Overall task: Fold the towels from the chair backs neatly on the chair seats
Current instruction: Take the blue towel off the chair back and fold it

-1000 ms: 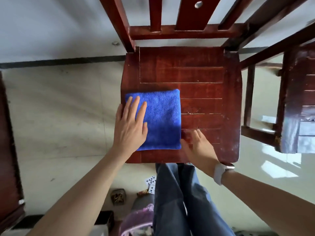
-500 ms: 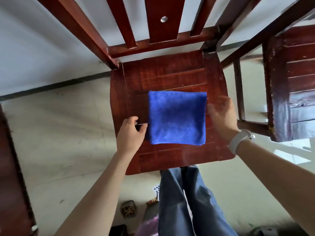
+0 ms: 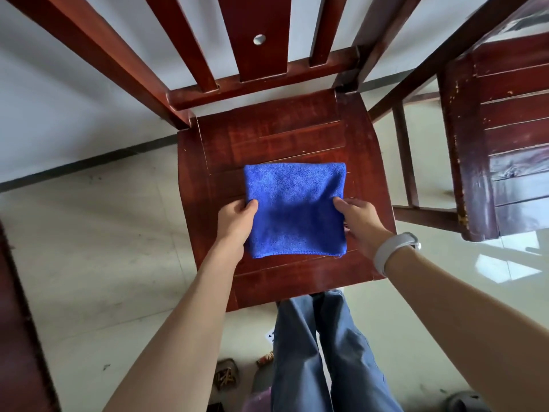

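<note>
A blue towel point(image 3: 295, 208), folded into a neat square, lies on the dark red wooden seat point(image 3: 297, 135) of the chair in front of me. My left hand point(image 3: 236, 221) grips the towel's left edge, thumb on top. My right hand point(image 3: 361, 223), with a white band on its wrist, grips the right edge in the same way. The chair back point(image 3: 258, 40) rises at the top of the view, and no towel hangs on the slats that I can see.
A second wooden chair point(image 3: 505, 129) stands close at the right. Dark wooden furniture point(image 3: 17, 322) borders the left edge. My legs in blue jeans point(image 3: 323, 352) stand at the seat's front edge. The floor is pale tile, with small items near my feet.
The towel has shifted from the seat's left front to its middle. My left hand went from lying flat on it to gripping its left edge, and my right hand closed on the right edge.
</note>
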